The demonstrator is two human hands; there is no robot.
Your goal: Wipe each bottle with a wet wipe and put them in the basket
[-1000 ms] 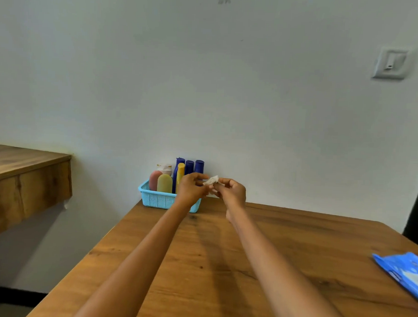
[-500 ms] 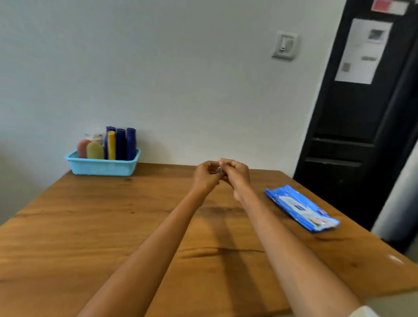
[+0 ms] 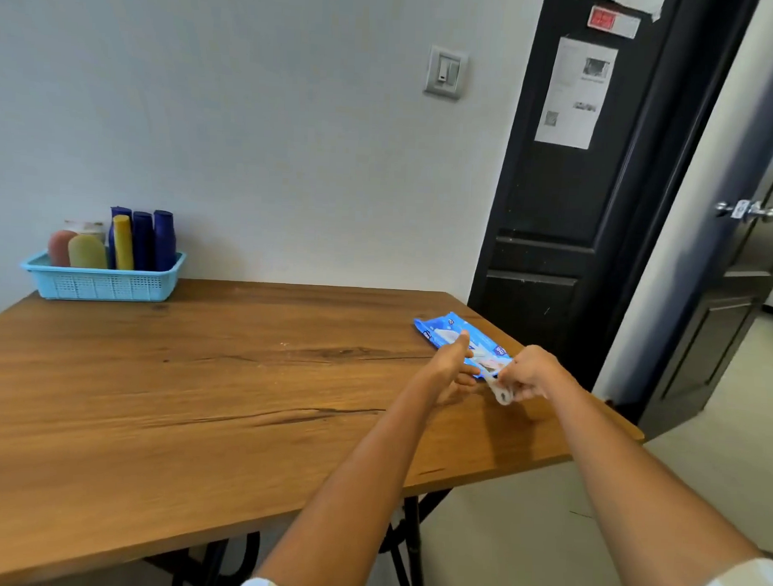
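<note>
seven or so bottles [image 3: 123,242] stand upright in the basket [image 3: 102,283], far left on the table [image 3: 197,395], none left out. right hand [image 3: 532,373], fingers curled, grips a balled wipe [image 3: 501,392] near the pack [image 3: 462,341] at right; left hand [image 3: 450,367] relaxed, holding nothing, beside it. judged: task near done; set the used wipe down clear of the pack, not on it.

Bottles [image 3: 132,242] in basket [image 3: 102,283] far left on table [image 3: 206,374], wipes pack [image 3: 460,339] right
</note>
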